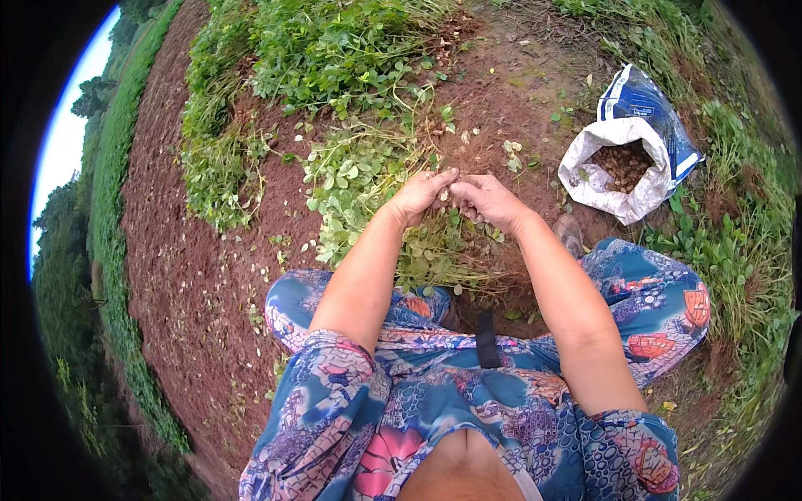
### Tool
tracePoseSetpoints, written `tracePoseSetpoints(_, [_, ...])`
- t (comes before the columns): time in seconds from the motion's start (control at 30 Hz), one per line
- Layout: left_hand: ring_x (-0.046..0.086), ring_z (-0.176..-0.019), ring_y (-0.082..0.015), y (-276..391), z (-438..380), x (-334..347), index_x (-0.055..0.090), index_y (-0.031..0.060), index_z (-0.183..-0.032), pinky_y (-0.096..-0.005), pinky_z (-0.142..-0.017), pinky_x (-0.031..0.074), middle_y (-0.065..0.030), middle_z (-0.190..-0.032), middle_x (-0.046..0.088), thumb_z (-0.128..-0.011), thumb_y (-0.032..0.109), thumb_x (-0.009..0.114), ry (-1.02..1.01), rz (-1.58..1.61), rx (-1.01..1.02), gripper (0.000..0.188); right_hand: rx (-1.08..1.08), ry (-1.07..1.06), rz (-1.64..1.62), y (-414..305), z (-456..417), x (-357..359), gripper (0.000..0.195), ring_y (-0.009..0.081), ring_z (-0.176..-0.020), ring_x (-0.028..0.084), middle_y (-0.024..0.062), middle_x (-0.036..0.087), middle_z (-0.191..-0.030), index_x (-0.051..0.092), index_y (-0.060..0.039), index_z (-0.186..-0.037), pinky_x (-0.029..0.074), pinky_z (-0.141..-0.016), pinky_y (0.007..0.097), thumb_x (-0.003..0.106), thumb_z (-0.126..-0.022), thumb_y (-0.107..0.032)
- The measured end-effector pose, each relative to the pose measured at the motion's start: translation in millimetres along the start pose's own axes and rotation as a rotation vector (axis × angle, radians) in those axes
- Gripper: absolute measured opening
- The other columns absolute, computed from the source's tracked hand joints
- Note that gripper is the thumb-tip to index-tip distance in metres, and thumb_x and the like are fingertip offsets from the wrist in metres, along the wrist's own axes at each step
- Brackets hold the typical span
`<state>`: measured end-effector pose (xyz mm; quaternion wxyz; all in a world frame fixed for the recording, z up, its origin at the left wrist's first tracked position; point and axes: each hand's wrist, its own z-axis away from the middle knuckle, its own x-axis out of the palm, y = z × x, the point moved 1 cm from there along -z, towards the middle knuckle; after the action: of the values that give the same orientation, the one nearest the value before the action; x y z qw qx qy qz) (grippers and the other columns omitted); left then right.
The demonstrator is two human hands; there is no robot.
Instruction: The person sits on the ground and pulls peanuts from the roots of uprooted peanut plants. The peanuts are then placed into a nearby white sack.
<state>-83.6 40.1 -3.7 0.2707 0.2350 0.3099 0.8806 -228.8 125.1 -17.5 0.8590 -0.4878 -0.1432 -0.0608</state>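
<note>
My left hand [421, 195] and my right hand [487, 200] meet at the fingertips over a pile of uprooted peanut plants [357, 172]. The left fingers are closed on thin root strands of a plant. My right hand is curled, thumb and forefinger pinching at the same roots, and a pale peanut pod [444, 196] shows between the hands. What lies deeper in the right palm is hidden. Fine brown roots [467, 153] spread just beyond the fingertips. More pulled stems [445, 266] lie below my wrists, in front of my lap.
At the right stands a blue and white woven sack [604, 131], its rim rolled down, with peanut pods [626, 166] inside. A shoe [568, 235] is near it. Heaped green plants [338, 50] lie ahead. Pulled plants [733, 250] line the right side; reddish tilled soil [188, 300] extends left.
</note>
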Motion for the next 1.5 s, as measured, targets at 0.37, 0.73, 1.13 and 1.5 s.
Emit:
tracePoseSetpoints(0.37, [0.058, -0.075, -0.0160, -38.7, -35.5, -35.9, 0.051, -0.0033, -0.119, -0.0297, -0.066, 0.047, -0.0103, -0.089, 0.064, -0.087, 0.046, 0.058, 0.246, -0.329, 0.046, 0.059, -0.024, 0.279, 0.406, 9.6, 2.3, 17.2, 0.040, 0.0245, -0.082, 0.062, 0.0135, 0.066, -0.090, 0.062, -0.0002, -0.099, 0.049, -0.075, 0.0374, 0.069, -0.080, -0.035])
tracePoseSetpoints(0.73, [0.058, -0.103, -0.0282, -25.1, -30.7, -19.1, 0.056, -0.0016, -0.117, -0.0368, -0.093, 0.044, -0.0217, -0.117, 0.057, -0.077, 0.058, 0.063, 0.117, -1.042, 0.145, 0.072, -0.080, -0.591, 1.513, 31.9, 37.9, -21.5, 0.031, 0.0331, -0.089, 0.063, 0.0159, 0.066, -0.087, 0.063, -0.0053, -0.096, 0.050, -0.081, 0.0429, 0.065, -0.072, -0.025])
tracePoseSetpoints(1.13, [0.052, -0.116, -0.0270, -160.4, -28.2, 38.1, 0.060, 0.0034, -0.116, -0.0373, -0.097, 0.042, -0.0110, -0.123, 0.057, -0.087, 0.063, 0.039, -0.406, -1.632, -0.427, 0.069, 0.236, 0.100, 1.523, 23.5, -8.9, -129.7, 0.023, 0.0321, -0.098, 0.061, 0.0195, 0.064, -0.101, 0.065, -0.0025, -0.095, 0.049, -0.086, 0.0408, 0.054, -0.077, -0.011])
tracePoseSetpoints(1.5, [0.054, -0.112, -0.0305, -195.0, 0.3, 12.3, 0.037, 0.0071, -0.135, -0.0392, -0.096, 0.040, -0.0156, -0.116, 0.060, -0.072, 0.040, 0.072, -0.588, -1.845, -0.168, 0.080, 0.371, 0.002, 1.055, 174.1, -14.3, -40.1, 0.029, 0.0320, -0.100, 0.060, 0.0174, 0.064, -0.103, 0.068, -0.0089, -0.100, 0.046, -0.091, 0.0398, 0.052, -0.080, -0.022])
